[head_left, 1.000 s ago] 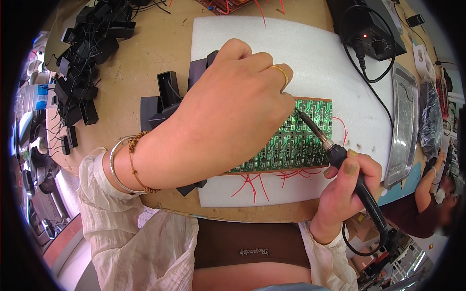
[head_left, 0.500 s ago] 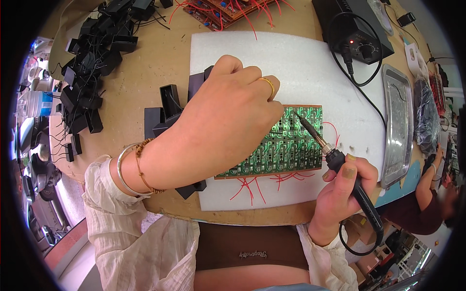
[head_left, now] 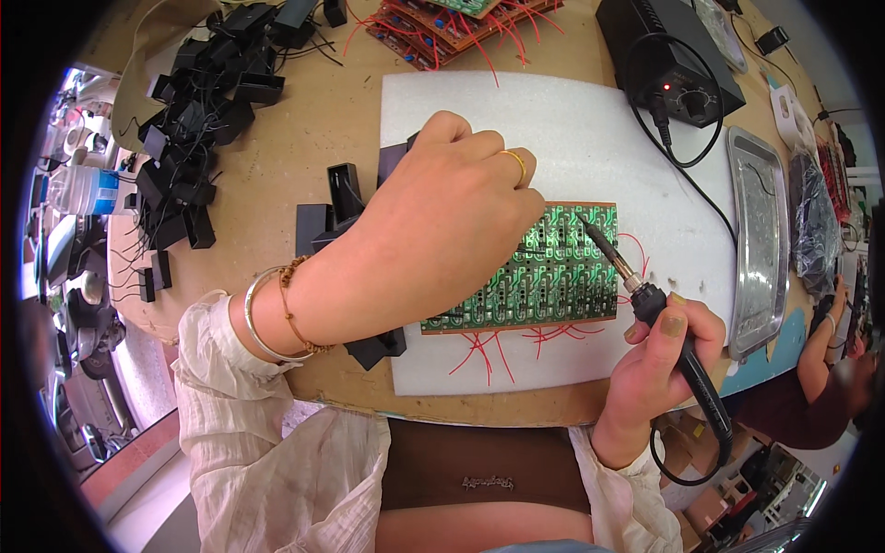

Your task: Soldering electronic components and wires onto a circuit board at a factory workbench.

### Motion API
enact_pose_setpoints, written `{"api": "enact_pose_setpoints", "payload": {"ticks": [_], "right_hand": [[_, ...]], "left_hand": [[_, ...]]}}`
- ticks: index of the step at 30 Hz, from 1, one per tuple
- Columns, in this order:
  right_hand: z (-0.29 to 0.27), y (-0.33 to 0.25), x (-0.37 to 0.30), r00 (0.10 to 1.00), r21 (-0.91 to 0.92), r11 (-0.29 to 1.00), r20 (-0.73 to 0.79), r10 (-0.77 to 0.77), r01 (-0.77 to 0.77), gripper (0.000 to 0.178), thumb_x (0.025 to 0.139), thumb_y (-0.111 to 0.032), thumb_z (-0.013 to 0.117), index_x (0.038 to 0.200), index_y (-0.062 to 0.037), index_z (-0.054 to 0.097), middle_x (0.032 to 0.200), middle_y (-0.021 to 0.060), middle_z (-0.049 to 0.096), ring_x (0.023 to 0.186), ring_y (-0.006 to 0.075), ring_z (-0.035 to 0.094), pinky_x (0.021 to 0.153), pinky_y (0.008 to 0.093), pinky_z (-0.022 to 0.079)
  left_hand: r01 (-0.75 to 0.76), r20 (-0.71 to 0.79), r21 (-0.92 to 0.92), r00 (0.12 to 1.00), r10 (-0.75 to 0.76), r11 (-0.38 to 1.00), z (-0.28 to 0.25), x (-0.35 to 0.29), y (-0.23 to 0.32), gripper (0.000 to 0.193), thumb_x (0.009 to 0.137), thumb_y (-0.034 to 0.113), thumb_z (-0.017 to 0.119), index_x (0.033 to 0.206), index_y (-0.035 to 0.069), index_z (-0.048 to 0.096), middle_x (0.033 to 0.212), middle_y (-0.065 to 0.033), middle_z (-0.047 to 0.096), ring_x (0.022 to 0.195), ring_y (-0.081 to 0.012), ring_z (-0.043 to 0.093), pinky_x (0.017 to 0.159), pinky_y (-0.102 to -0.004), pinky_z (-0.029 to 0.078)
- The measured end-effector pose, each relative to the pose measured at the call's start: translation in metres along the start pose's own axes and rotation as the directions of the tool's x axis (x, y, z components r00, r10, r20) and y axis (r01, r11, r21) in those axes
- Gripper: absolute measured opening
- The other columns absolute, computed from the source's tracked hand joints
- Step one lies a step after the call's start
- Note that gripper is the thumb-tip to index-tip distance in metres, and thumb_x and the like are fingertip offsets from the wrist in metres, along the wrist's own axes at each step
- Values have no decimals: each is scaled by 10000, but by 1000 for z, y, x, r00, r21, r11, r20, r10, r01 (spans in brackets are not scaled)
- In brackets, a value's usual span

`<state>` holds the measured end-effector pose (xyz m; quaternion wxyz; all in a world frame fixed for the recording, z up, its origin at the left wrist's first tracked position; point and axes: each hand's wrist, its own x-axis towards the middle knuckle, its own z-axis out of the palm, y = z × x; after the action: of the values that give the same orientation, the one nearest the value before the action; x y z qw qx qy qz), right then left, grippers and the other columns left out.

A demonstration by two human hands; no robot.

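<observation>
My right hand (head_left: 656,373) grips the black handle of a soldering iron (head_left: 693,385), thumb on top. The iron points up and left, its dark tip at the upper right of a green circuit board panel (head_left: 544,286); contact cannot be told. Many small repeated circuits cover the panel, and red wires (head_left: 484,353) stick out below it. My left hand (head_left: 452,217) is closed over the panel's upper left part, knuckles up. Its fingertips, and whatever they hold, are hidden beneath the hand. Black boxes (head_left: 344,191) with dark leads lie beside my left wrist.
The panel rests on a white foam sheet (head_left: 645,138). At the back right stands a black soldering station (head_left: 673,69), its cable looping forward. A metal tray (head_left: 758,258) lies right, stacked boards (head_left: 419,32) at the back, piled black boxes (head_left: 189,106) left. Another person (head_left: 811,396) is far right.
The whole view has shifted a little, so the table's left side appears farther right. Over the panel, the iron's tip has moved slightly right. My left hand keeps its closed pose.
</observation>
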<state>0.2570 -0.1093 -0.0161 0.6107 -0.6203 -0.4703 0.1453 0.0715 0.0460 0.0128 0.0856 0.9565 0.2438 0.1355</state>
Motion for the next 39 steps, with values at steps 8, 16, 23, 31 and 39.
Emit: {"api": "enact_pose_setpoints", "payload": {"ticks": [8, 16, 23, 31, 39], "right_hand": [[1, -2, -2, 996, 9, 1000, -89, 29, -29, 227, 971, -216, 630, 1030, -17, 537, 811, 74, 544, 592, 101, 494, 573, 237, 405], [-1, -2, -4, 1000, 20, 1000, -29, 10, -10, 217, 971, -201, 639, 1015, -16, 535, 804, 69, 546, 606, 86, 464, 574, 231, 378], [-2, -3, -3, 1000, 32, 999, -21, -5, 6, 206, 966, -186, 643, 1006, -16, 535, 801, 65, 550, 603, 81, 454, 568, 229, 370], [-2, -6, -3, 999, 54, 998, -31, -12, 13, 168, 990, -184, 581, 969, -21, 548, 789, 63, 568, 606, 88, 473, 553, 229, 380], [-5, -7, 0, 997, 72, 997, -72, -4, 9, 212, 961, -194, 639, 987, -19, 522, 796, 66, 557, 593, 96, 475, 564, 240, 384]], "left_hand": [[185, -369, 64, 917, -149, 981, -45, -11, -52, 143, 799, 175, 743, 918, 98, 720, 874, -78, 654, 849, -280, 634, 741, -400, 507], [69, -76, 625, 997, -28, 778, -49, -19, -179, 186, 796, 52, 631, 944, 88, 739, 976, -38, 680, 1054, -235, 583, 901, -353, 471], [123, -87, 407, 992, -95, 905, -70, -29, -207, 179, 874, 163, 638, 967, 43, 733, 977, -48, 710, 1000, -223, 643, 944, -318, 477], [-6, -376, -860, 684, -626, 510, -115, -41, -170, 297, 1051, 245, 518, 1191, 9, 632, 1000, -63, 701, 988, -128, 625, 915, -273, 467], [-168, -470, -826, 731, -494, 537, -110, -21, -89, 198, 1035, 173, 537, 1078, -7, 608, 861, -50, 660, 817, -139, 647, 809, -269, 526]]}}
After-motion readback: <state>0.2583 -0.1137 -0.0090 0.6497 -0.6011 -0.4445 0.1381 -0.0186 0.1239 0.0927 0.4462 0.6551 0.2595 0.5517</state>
